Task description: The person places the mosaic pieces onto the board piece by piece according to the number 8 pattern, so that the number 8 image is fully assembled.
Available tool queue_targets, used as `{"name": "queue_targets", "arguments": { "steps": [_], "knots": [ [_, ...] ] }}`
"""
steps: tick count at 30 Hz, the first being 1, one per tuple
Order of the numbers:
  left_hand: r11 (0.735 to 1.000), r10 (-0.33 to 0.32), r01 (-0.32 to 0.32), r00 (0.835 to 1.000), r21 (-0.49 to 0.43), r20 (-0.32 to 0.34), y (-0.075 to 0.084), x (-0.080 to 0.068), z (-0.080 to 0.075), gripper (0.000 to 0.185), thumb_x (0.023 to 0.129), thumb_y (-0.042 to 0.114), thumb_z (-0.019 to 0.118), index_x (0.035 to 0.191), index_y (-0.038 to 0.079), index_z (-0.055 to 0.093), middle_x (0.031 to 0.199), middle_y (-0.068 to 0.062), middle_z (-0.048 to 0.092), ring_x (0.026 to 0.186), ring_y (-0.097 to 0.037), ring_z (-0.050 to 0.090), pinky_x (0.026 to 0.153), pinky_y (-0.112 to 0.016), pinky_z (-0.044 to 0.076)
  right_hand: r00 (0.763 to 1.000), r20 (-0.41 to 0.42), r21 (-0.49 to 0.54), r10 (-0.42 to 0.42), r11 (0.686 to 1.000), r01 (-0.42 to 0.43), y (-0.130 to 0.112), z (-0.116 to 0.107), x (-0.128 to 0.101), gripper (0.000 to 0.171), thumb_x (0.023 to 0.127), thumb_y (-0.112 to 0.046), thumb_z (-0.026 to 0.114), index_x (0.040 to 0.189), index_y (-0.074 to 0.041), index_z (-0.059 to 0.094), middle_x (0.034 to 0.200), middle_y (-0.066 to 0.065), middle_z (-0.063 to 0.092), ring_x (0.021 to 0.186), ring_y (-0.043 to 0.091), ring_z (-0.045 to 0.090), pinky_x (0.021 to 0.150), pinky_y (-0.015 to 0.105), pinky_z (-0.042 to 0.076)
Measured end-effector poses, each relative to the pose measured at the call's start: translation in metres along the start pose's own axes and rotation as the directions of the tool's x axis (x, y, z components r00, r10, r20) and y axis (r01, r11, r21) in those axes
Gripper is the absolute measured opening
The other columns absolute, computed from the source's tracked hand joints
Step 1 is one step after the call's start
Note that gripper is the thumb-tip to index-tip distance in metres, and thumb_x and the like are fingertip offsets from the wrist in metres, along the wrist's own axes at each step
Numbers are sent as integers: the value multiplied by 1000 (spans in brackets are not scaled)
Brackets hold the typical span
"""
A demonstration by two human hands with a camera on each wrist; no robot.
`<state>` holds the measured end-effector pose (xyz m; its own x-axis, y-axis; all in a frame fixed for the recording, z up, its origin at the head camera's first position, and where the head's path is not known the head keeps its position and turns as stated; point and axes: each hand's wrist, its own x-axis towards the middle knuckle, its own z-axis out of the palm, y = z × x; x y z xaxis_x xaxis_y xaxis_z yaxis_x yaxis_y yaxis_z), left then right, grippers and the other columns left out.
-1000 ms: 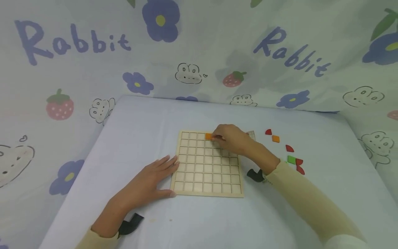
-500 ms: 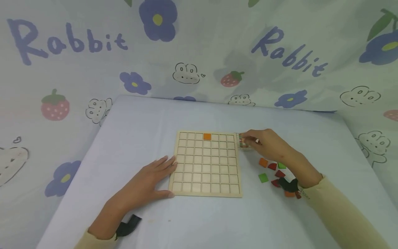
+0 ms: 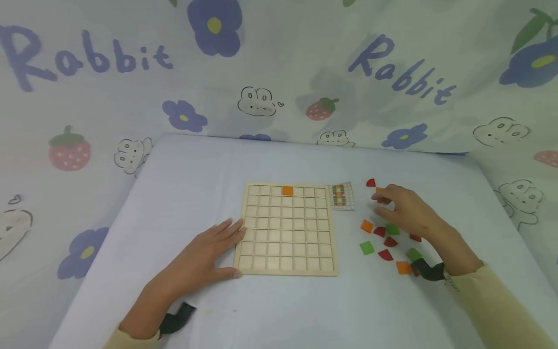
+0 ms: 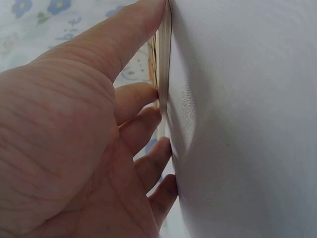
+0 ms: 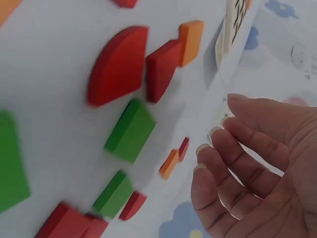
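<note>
My left hand lies on the white cloth with its fingers spread, fingertips and thumb against the left edge of a square wooden grid board. The left wrist view shows those fingertips along the board's edge. One orange square tile sits in the fourth cell of the board's back row. To the right of the board, my right hand is above the loose tiles, fingers loosely bent and holding nothing. Its fingertips overlap a loose orange square tile in the head view. The right wrist view shows a gap between thumb and fingers.
A small pattern card touches the board's back right corner. Loose red quarter-circles, green squares and orange squares lie scattered right of the board. A black strap hangs from the right wrist.
My right hand has let go of the orange tile in the back row, passed over the pattern card and moved right above the loose tiles. The left hand stays at the board's edge.
</note>
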<state>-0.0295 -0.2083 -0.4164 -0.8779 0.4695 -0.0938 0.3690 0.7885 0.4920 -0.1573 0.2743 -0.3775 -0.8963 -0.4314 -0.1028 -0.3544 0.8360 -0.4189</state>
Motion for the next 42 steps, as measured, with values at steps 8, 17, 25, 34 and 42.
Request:
{"name": "queue_targets", "arguments": {
  "steps": [8, 17, 25, 34, 42],
  "knots": [
    [1000, 2, -2, 1000, 6, -1, -2, -4, -1, 93, 86, 45, 85, 161, 10, 41, 172, 1, 26, 158, -31, 20, 122, -60, 26, 997, -14, -29, 82, 996, -82, 28, -6, -7, 27, 101, -7, 65, 126, 3, 69, 116, 17, 67, 104, 34, 62, 91, 56, 58],
    [1000, 1, -1, 1000, 5, -7, -1, -5, -1, 94, 86, 45, 85, 162, 11, 41, 171, 1, 26, 158, -31, 21, 122, -61, 27, 968, 47, -2, 246, 969, -246, 57, -11, -9, 36, 101, -21, 69, 125, 6, 68, 111, 21, 68, 95, 34, 64, 75, 46, 61],
    [1000, 3, -3, 1000, -9, -13, -1, -4, 0, 95, 85, 44, 86, 161, 12, 41, 171, 3, 26, 158, -29, 20, 123, -59, 26, 942, 74, 55, 329, 941, -333, 71, -8, -4, 37, 99, -27, 72, 121, 3, 69, 110, 18, 68, 100, 35, 60, 78, 47, 60],
    [1000, 18, -18, 1000, -1, -20, 0, -2, 0, 94, 84, 44, 87, 161, 11, 42, 171, 1, 28, 158, -30, 22, 122, -60, 27, 907, 108, 118, 406, 901, -417, 77, -7, -3, 42, 98, -32, 73, 116, 5, 67, 107, 19, 67, 97, 35, 59, 80, 44, 57],
    [1000, 7, -7, 1000, 5, -1, -2, 0, 1, 95, 85, 46, 85, 162, 12, 40, 172, 3, 25, 159, -29, 19, 123, -59, 26, 920, 72, 138, 385, 910, -391, 77, -8, -8, 37, 101, -30, 70, 114, 5, 67, 106, 19, 67, 98, 35, 57, 79, 40, 54]
  ]
}}
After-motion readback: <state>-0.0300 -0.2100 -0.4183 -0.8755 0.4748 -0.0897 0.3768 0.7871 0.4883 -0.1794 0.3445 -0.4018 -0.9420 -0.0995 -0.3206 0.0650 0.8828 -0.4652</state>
